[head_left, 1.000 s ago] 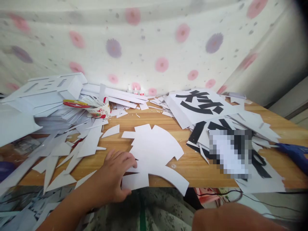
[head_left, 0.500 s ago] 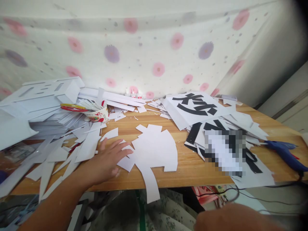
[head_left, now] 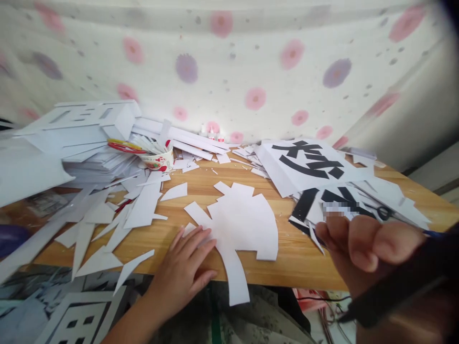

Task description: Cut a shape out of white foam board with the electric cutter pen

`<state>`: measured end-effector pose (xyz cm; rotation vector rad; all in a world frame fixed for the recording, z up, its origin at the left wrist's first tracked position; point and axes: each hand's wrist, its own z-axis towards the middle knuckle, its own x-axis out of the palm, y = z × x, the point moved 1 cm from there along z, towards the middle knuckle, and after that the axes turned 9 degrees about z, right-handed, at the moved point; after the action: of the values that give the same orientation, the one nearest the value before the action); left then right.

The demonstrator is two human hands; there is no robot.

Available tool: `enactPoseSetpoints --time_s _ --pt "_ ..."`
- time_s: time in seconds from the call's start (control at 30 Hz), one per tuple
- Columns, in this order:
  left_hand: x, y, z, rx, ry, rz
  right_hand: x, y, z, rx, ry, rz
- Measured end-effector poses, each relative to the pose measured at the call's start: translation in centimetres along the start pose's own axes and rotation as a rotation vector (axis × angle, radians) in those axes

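My left hand (head_left: 181, 265) lies flat, its fingers stretched out and touching the lower left side of a white card cut-out (head_left: 244, 222). The cut-out has a round body, several tabs and a curved strip that overhangs the table's front edge. A small white strip (head_left: 197, 213) lies against its left side. Close to the camera, my right hand (head_left: 369, 243) is curled. A blurred dark long object (head_left: 398, 291) with a pointed end slants across it; I cannot make out its kind. Scissors (head_left: 383, 211) lie on the papers behind that hand.
White scraps (head_left: 143, 208) cover the table's left side before a stack of white boards (head_left: 96, 119). A patterned paper cup (head_left: 158, 160) holds thin sticks. Sheets with black characters (head_left: 279, 174) lie at right. Small bottles (head_left: 215, 136) stand at the back.
My right hand has risen into view from the lower edge, with the dark object across it. My left hand has shifted down along the cut-out's left side. The view has turned slightly left.
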<state>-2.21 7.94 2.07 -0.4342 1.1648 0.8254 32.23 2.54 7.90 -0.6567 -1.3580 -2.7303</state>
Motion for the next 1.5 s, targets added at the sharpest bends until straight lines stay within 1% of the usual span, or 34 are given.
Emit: enactPoseSetpoints --time_s 0.03,0.1,0.17,0.2,0.23,0.3,0.4,0.5,0.53,0.6,0.67,0.7,0.77,0.87,0.93,1.03,1.1,1.2,1.27,1.33,1.5 --pt "0.0 -0.1 0.1 0.007 0.007 0.005 1.3 -0.3 1.6 0.05 -0.04 0.024" --pt "-0.1 -0.3 0.2 0.009 0.025 0.01 2.7 -0.9 3.4 0.14 -0.236 0.046" --pt "0.0 -0.3 0.3 -0.002 0.038 0.012 2.9 -1.8 3.5 0.213 -0.438 0.028" --pt "0.1 -0.3 0.4 -0.006 0.035 0.009 2.6 -2.4 3.1 0.241 -0.502 0.015" --pt "0.1 -0.3 0.4 -0.012 0.026 0.001 2.3 -3.0 2.7 0.265 -0.533 0.006" --pt "0.2 -0.3 0.3 -0.018 -0.005 -0.027 1.8 -4.5 1.7 0.316 -0.513 0.019" --pt "0.0 -0.4 0.2 0.009 -0.035 -0.064 1.7 -6.2 0.7 0.387 -0.388 0.095" --pt "-0.5 -1.3 0.1 0.052 -0.036 -0.1 2.2 -7.3 0.2 0.428 -0.294 0.155" --pt "-0.6 -1.9 0.1 0.081 -0.031 -0.127 2.4 -7.5 0.1 0.419 -0.295 0.153" --pt "-0.7 -3.2 0.1 0.165 -0.014 -0.188 2.6 -7.8 -0.2 0.369 -0.341 0.127" --pt "-0.4 -4.5 0.2 0.253 -0.005 -0.228 2.7 -8.0 -0.5 0.328 -0.379 0.109" --pt "-0.2 -5.0 0.3 0.275 -0.012 -0.235 2.7 -8.1 -0.6 0.321 -0.384 0.107" --pt "0.3 -5.8 0.5 0.267 -0.058 -0.237 2.7 -8.3 -0.8 0.324 -0.378 0.111" --pt "0.7 -6.4 0.7 0.222 -0.11 -0.258 2.5 -8.3 -0.8 0.325 -0.398 0.123" --pt "0.4 -6.3 0.6 0.208 -0.11 -0.296 2.3 -8.2 -0.7 0.323 -0.417 0.137" --pt "-0.7 -5.5 0.3 0.213 -0.113 -0.369 2.1 -8.1 -0.7 0.31 -0.408 0.161" --pt "-1.4 -4.7 -0.2 0.237 -0.077 -0.392 2.0 -8.1 -0.6 0.3 -0.389 0.178" --pt "-2.2 -3.6 -1.0 0.277 0.006 -0.383 1.9 -8.1 -0.6 0.309 -0.374 0.208" --pt "-2.4 -3.1 -1.4 0.267 0.028 -0.373 1.8 -8.2 -0.6 0.325 -0.366 0.217" --pt "-2.4 -2.9 -1.6 0.231 0.022 -0.367 1.7 -8.1 -0.6 0.327 -0.354 0.205" --pt "-2.0 -2.7 -1.6 0.152 -0.018 -0.315 1.9 -8.0 -0.9 0.247 -0.316 0.119"
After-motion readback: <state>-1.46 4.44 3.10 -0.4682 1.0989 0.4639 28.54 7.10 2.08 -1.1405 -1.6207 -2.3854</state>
